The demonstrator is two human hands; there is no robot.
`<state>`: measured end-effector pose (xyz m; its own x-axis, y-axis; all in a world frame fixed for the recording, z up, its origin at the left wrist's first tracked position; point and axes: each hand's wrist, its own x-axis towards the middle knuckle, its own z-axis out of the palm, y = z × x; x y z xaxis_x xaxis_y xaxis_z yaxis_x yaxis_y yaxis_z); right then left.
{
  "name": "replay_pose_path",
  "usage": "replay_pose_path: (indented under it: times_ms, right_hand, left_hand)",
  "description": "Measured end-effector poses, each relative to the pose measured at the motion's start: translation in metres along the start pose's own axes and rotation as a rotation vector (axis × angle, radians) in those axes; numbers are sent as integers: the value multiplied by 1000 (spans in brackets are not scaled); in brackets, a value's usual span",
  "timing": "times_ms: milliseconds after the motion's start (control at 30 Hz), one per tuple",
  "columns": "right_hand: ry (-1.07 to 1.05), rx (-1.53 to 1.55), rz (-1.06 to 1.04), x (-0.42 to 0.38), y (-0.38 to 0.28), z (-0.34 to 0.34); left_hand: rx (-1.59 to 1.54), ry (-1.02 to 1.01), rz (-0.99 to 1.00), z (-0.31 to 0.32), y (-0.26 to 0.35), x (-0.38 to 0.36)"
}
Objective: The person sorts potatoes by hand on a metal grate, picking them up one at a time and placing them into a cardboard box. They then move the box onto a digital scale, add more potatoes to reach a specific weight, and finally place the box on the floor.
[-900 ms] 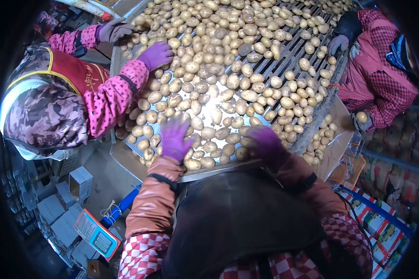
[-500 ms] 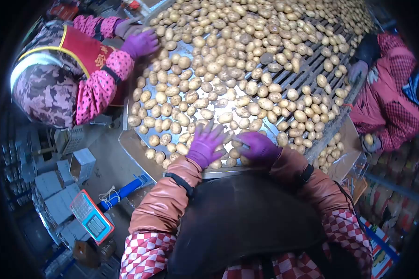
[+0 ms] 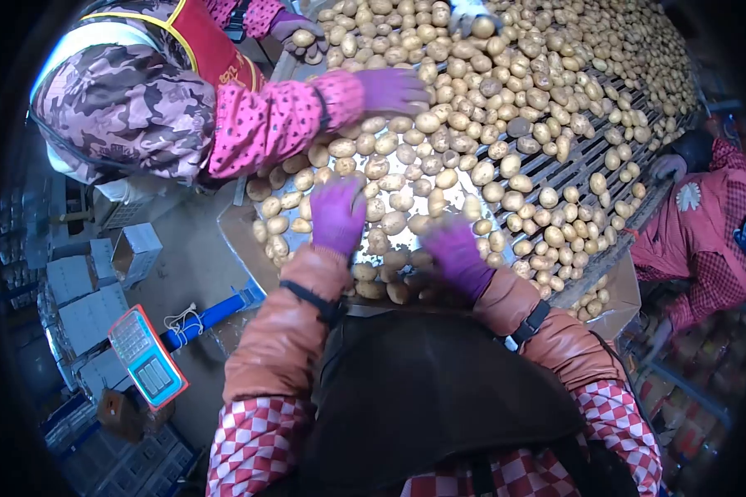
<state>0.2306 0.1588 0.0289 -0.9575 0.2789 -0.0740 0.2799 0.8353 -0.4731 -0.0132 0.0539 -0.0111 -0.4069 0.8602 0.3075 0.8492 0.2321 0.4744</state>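
Note:
My left hand (image 3: 338,217), in a purple glove, lies over the potatoes (image 3: 393,222) on the near left part of the metal table (image 3: 406,240), fingers pointing away from me and resting among them. To its right, my right hand (image 3: 459,258), also gloved in purple, is over potatoes near the table's front edge. Motion smears its fingers, so I cannot tell whether it grips one. Between the two hands lie several loose potatoes, with shiny bare metal showing through.
A co-worker's purple-gloved hand (image 3: 394,91) reaches across the potatoes at left; their other hand (image 3: 300,37) holds a potato. A white-gloved hand (image 3: 472,18) is at the far side. Another person (image 3: 696,215) stands right of the slatted rack (image 3: 547,174). A scale display (image 3: 147,356) stands lower left.
My left hand has moved left and away from me; my right hand has shifted slightly. The left co-worker's arm now stretches over the potatoes. A white-gloved hand has appeared at the top.

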Motion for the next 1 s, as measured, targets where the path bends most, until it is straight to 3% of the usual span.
replay_pose_path:
  times_ms: [67, 133, 167, 233, 267, 333, 400, 467, 567, 600, 633, 700, 800, 833, 867, 933, 967, 1000]
  right_hand:
    - [-208, 266, -132, -5, -15, -3]
    - [-210, 744, -211, -6, -15, 9]
    - [-110, 813, -141, -14, -17, -6]
    - [-113, 968, 167, -17, -17, -24]
    - [-106, 1040, 325, -21, -12, -29]
    - [92, 748, 230, -35, 10, -17]
    - [214, 529, 127, -42, 19, -18]
    - [243, 509, 185, -50, 22, -14]
    - [283, 525, 199, -49, 21, -11]
    - [293, 543, 193, -41, 18, -13]
    - [302, 561, 185, -34, 17, -17]
    - [413, 548, 185, -16, 28, -27]
    - [570, 378, 207, 12, 75, -37]
    - [608, 261, 268, 17, 89, -44]
    - [643, 141, 330, 20, 101, -50]
    - [601, -150, 592, 23, 125, -37]
    - [484, -138, 565, 23, 124, -28]
    - [289, -306, 677, 29, 89, -16]
  left_hand:
    - [-95, -30, -149, 12, -1, 49]
    - [151, 100, -191, 37, -5, 72]
    - [182, 34, -103, 45, -5, 66]
    - [258, -103, 64, 43, 2, 37]
    - [116, -273, 44, 29, 5, 18]
    - [8, -328, 134, 6, -3, -22]
    - [52, -312, 47, -22, -1, -45]
    - [160, -176, -66, -24, -17, -72]
    - [162, -206, -239, -32, 9, -59]
    - [83, -183, -123, -22, 22, -54]
    - [9, -299, 28, -20, 38, -49]
    - [-35, -359, 444, -1, 54, -56]
    - [43, -519, 348, -29, 53, -51]
    - [-22, -264, 207, -18, 27, -72]
    - [20, -309, 155, -26, 18, -80]
    - [97, -390, 58, -39, 11, -88]
    - [131, -321, 81, -46, 10, -91]
    - [159, -283, 39, -48, 5, -92]
